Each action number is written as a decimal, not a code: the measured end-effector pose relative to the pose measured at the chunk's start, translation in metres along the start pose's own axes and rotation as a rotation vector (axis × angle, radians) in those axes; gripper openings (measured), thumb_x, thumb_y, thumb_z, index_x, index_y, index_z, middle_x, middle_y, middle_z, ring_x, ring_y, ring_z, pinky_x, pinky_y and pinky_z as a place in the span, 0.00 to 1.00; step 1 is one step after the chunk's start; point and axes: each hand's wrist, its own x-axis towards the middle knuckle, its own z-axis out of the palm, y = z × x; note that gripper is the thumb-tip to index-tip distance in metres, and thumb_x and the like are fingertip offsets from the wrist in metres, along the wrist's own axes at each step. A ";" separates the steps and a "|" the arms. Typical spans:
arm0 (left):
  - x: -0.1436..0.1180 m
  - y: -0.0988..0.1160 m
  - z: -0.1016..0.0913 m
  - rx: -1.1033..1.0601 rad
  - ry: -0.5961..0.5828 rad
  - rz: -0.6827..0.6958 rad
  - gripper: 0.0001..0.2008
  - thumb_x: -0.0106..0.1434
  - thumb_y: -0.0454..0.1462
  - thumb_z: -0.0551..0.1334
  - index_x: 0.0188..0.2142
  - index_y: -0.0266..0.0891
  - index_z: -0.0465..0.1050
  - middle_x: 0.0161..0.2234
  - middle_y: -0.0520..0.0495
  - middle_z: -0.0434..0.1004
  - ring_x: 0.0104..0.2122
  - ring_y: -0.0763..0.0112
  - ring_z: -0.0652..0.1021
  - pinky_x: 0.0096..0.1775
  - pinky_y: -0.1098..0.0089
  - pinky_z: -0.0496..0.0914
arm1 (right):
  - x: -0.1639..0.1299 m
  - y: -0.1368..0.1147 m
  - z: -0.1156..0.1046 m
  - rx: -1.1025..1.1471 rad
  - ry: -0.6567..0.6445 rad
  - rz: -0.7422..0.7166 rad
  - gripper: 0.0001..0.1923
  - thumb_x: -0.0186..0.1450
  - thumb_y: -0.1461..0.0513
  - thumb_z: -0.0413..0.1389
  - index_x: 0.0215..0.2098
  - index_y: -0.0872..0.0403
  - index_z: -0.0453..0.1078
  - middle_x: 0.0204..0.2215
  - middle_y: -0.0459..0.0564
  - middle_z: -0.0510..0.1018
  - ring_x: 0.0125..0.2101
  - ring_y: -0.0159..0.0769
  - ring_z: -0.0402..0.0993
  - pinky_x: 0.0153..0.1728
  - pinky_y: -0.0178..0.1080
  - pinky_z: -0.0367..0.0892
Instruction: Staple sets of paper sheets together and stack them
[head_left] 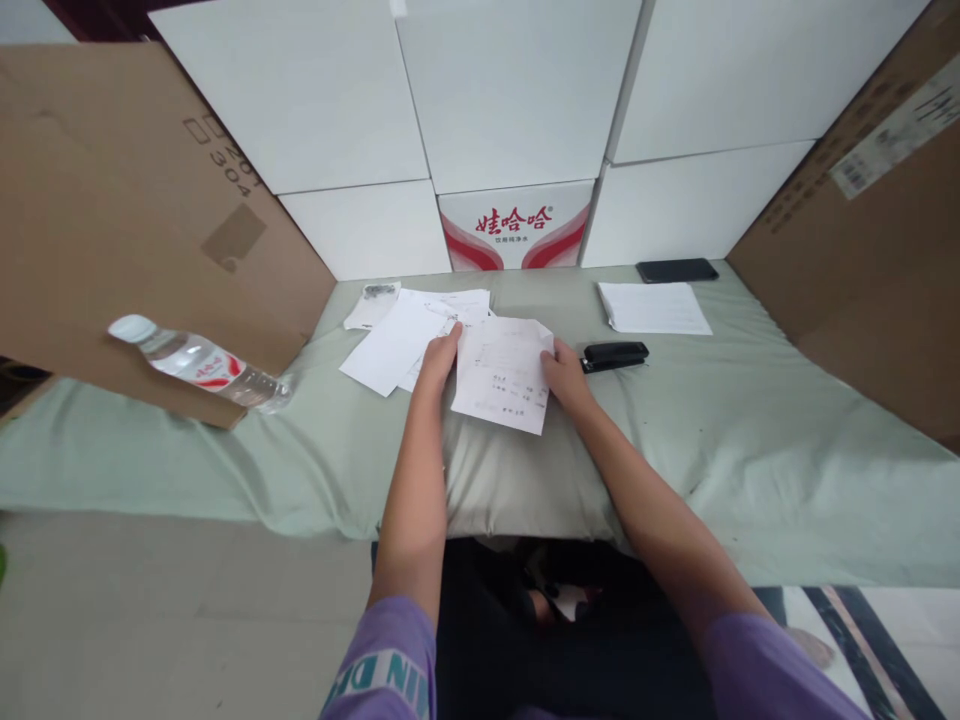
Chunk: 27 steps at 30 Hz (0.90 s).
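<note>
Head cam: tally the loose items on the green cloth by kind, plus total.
Paper lots: 3 (sheets held by left hand and right hand; fanned pile; neat stack)
Stapler: 1
Phone: 1
Water bottle: 1
Small clear bag: 1
Total: 7

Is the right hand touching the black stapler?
Apart. The head view shows green cloth between the right hand and the black stapler; the hand holds the printed sheet.

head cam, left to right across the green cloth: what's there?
Water bottle → loose white sheets → left hand → printed sheet held by both hands → right hand → black stapler → paper stack.
</note>
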 end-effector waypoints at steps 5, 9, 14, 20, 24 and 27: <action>-0.009 -0.002 0.007 -0.130 -0.155 0.016 0.25 0.48 0.53 0.74 0.37 0.36 0.80 0.39 0.38 0.84 0.40 0.54 0.82 0.44 0.60 0.74 | 0.005 0.002 -0.003 -0.077 0.034 -0.089 0.17 0.63 0.58 0.48 0.47 0.54 0.70 0.45 0.57 0.79 0.45 0.46 0.73 0.53 0.51 0.67; -0.011 0.000 0.017 -0.142 -0.227 0.043 0.24 0.44 0.44 0.76 0.40 0.35 0.80 0.43 0.36 0.84 0.41 0.53 0.82 0.47 0.56 0.75 | 0.005 0.000 -0.003 -0.073 0.047 -0.142 0.22 0.65 0.58 0.48 0.55 0.54 0.65 0.52 0.58 0.75 0.52 0.47 0.70 0.58 0.52 0.63; -0.019 0.011 0.012 -0.230 -0.304 0.197 0.26 0.48 0.47 0.74 0.43 0.34 0.80 0.42 0.39 0.85 0.43 0.53 0.82 0.49 0.55 0.74 | 0.004 0.001 -0.004 -0.057 0.064 -0.197 0.29 0.64 0.52 0.54 0.61 0.53 0.60 0.57 0.60 0.70 0.58 0.48 0.64 0.63 0.54 0.58; -0.030 0.025 0.004 -0.331 -0.355 0.365 0.26 0.52 0.50 0.73 0.45 0.36 0.80 0.44 0.39 0.84 0.46 0.52 0.81 0.53 0.55 0.72 | 0.002 -0.007 -0.003 0.149 0.026 -0.257 0.34 0.67 0.48 0.54 0.67 0.51 0.53 0.62 0.60 0.66 0.61 0.47 0.64 0.63 0.54 0.59; -0.038 0.032 0.012 -0.318 -0.303 0.481 0.26 0.51 0.48 0.74 0.47 0.38 0.79 0.46 0.39 0.83 0.48 0.54 0.81 0.52 0.56 0.72 | -0.007 -0.031 -0.009 0.201 0.085 -0.415 0.28 0.71 0.47 0.50 0.64 0.49 0.57 0.60 0.57 0.68 0.61 0.45 0.65 0.63 0.52 0.60; -0.043 0.038 0.016 -0.271 -0.220 0.623 0.20 0.52 0.47 0.74 0.42 0.39 0.80 0.45 0.42 0.83 0.48 0.57 0.80 0.52 0.59 0.72 | -0.017 -0.047 -0.016 0.143 0.147 -0.509 0.26 0.71 0.46 0.49 0.63 0.47 0.59 0.58 0.56 0.69 0.60 0.45 0.65 0.63 0.52 0.60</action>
